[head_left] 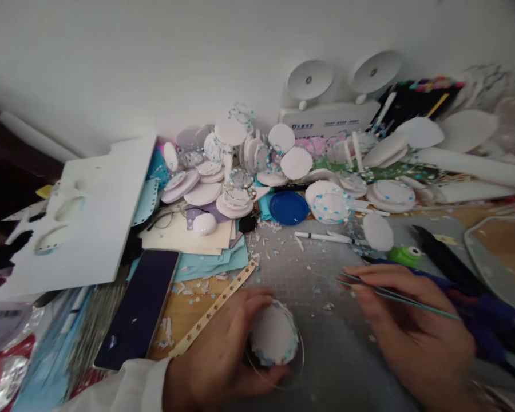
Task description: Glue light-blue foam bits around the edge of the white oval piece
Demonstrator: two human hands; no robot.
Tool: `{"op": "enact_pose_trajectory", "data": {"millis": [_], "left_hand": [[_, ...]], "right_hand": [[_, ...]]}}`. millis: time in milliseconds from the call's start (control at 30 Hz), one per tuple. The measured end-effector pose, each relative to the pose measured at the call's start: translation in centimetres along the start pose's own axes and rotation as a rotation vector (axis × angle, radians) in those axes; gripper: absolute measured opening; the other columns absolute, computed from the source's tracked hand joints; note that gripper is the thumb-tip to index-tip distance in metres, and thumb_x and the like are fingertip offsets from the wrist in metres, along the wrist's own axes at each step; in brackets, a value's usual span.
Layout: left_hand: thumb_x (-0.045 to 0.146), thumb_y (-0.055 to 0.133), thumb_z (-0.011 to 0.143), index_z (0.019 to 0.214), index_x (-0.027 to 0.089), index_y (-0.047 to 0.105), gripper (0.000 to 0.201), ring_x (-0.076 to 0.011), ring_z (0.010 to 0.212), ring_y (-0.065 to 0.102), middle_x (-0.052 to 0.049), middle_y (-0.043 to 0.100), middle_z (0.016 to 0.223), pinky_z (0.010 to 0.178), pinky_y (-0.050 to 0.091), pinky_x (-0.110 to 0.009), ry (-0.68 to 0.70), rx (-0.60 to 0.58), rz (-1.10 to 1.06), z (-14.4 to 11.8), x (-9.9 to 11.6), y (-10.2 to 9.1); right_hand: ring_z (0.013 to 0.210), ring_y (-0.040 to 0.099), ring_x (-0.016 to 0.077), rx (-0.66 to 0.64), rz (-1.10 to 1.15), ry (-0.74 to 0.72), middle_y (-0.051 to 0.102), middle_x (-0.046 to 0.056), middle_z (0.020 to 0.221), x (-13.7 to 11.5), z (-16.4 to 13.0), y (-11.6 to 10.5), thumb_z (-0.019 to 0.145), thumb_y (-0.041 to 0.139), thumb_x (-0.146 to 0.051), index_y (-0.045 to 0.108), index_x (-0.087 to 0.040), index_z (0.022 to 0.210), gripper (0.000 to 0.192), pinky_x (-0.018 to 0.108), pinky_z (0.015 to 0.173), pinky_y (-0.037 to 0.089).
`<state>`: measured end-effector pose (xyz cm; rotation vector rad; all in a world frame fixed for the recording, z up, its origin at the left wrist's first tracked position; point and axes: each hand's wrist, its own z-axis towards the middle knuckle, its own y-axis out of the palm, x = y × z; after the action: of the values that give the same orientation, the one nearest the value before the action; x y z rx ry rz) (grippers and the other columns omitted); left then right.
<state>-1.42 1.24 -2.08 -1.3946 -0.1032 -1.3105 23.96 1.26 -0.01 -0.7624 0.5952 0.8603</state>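
Note:
My left hand (227,349) grips a round white disc (274,335) by its edge, low in the middle of the view. Small blue and white pieces run along the disc's rim, and a thin pale hoop (303,355) loops around its lower side. To the right, my right hand (412,326) is closed on teal tweezers (412,300), whose tips point left above the grey cutting mat (326,366). Whether the tips pinch anything is too small to tell. A gap of mat separates the tweezers from the disc.
White foam discs (206,194) are heaped along the wall. On the left lie a phone (139,309) and a cut white board (90,212). A blue lid (289,208), a white pen (324,236) and a green frog-shaped item (404,255) lie behind my hands. Scraps dot the mat.

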Motion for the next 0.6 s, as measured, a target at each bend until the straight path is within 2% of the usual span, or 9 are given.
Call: {"op": "enact_pose_trajectory", "data": {"millis": [133,233,300,367,400,433,500,533,600], "left_hand": [[0.046,0.087,0.068,0.149,0.028,0.021,0.106,-0.0384,0.125,0.059,-0.019,0.054,0.140,0.104,0.052,-0.054,-0.039,-0.092,0.087,0.1,0.2,-0.4],[0.064,0.086,0.059,0.153,0.025,0.010,0.127,-0.0446,0.133,0.051,-0.024,0.044,0.149,0.107,0.045,-0.063,0.003,-0.143,0.105,0.3,0.1,-0.9],[0.070,0.082,0.059,0.154,0.024,0.008,0.128,-0.0463,0.136,0.047,-0.026,0.039,0.153,0.108,0.041,-0.065,0.047,-0.152,0.106,0.4,0.2,-1.3],[0.072,0.076,0.066,0.153,0.022,0.015,0.117,-0.0456,0.137,0.045,-0.026,0.038,0.154,0.108,0.041,-0.064,0.091,-0.135,0.108,0.5,0.6,-1.8],[0.069,0.072,0.075,0.150,0.021,0.023,0.102,-0.0429,0.137,0.046,-0.024,0.041,0.152,0.108,0.042,-0.061,0.095,-0.115,0.114,0.6,1.0,-2.1],[0.060,0.066,0.085,0.144,0.021,0.034,0.078,-0.0381,0.133,0.051,-0.022,0.048,0.147,0.106,0.046,-0.055,0.086,-0.085,0.123,0.6,1.4,-2.5],[0.036,0.051,0.101,0.120,0.021,0.053,0.024,-0.0255,0.111,0.063,-0.014,0.066,0.120,0.093,0.052,-0.039,0.042,0.019,0.161,0.5,2.3,-3.4],[0.026,0.044,0.103,0.104,0.021,0.057,0.014,-0.0207,0.096,0.065,-0.009,0.069,0.101,0.085,0.052,-0.034,0.029,0.086,0.192,0.4,2.7,-3.9],[0.022,0.040,0.104,0.081,0.020,0.052,0.027,-0.0168,0.074,0.058,-0.002,0.061,0.074,0.075,0.047,-0.032,0.034,0.224,0.280,0.0,3.3,-5.0]], "right_hand": [[0.078,0.073,0.0180,-0.018,0.017,-0.058,0.075,0.003,0.087,0.2,0.1,0.5,0.082,0.069,-0.009,0.067,-0.025,0.092,0.019,0.031,0.067,0.062],[0.078,0.074,0.0182,-0.048,0.045,-0.130,0.076,0.003,0.086,0.2,0.0,0.7,0.082,0.069,-0.009,0.067,-0.024,0.093,0.019,0.030,0.068,0.062],[0.078,0.074,0.0176,-0.046,0.052,-0.159,0.076,0.003,0.086,0.2,-0.1,0.9,0.082,0.068,-0.008,0.067,-0.024,0.092,0.019,0.029,0.069,0.062],[0.077,0.074,0.0172,-0.035,0.051,-0.174,0.075,0.003,0.085,0.4,-0.2,1.0,0.082,0.068,-0.008,0.067,-0.024,0.092,0.019,0.028,0.069,0.062],[0.077,0.073,0.0170,-0.029,0.050,-0.181,0.075,0.003,0.084,0.5,-0.3,1.0,0.083,0.068,-0.008,0.067,-0.024,0.092,0.018,0.028,0.068,0.062],[0.076,0.073,0.0169,-0.021,0.050,-0.188,0.075,0.002,0.084,0.6,-0.3,1.1,0.084,0.067,-0.009,0.066,-0.024,0.092,0.017,0.028,0.068,0.061],[0.074,0.073,0.0172,-0.005,0.056,-0.202,0.074,0.002,0.082,0.9,-0.3,1.1,0.085,0.066,-0.012,0.065,-0.024,0.092,0.014,0.028,0.067,0.061],[0.073,0.073,0.0176,-0.001,0.059,-0.208,0.074,0.002,0.082,1.0,-0.3,1.1,0.086,0.065,-0.013,0.065,-0.024,0.092,0.013,0.029,0.067,0.061],[0.074,0.072,0.0178,-0.004,0.068,-0.217,0.073,0.002,0.082,1.0,-0.2,0.8,0.087,0.063,-0.014,0.064,-0.025,0.093,0.013,0.029,0.066,0.061]]}}
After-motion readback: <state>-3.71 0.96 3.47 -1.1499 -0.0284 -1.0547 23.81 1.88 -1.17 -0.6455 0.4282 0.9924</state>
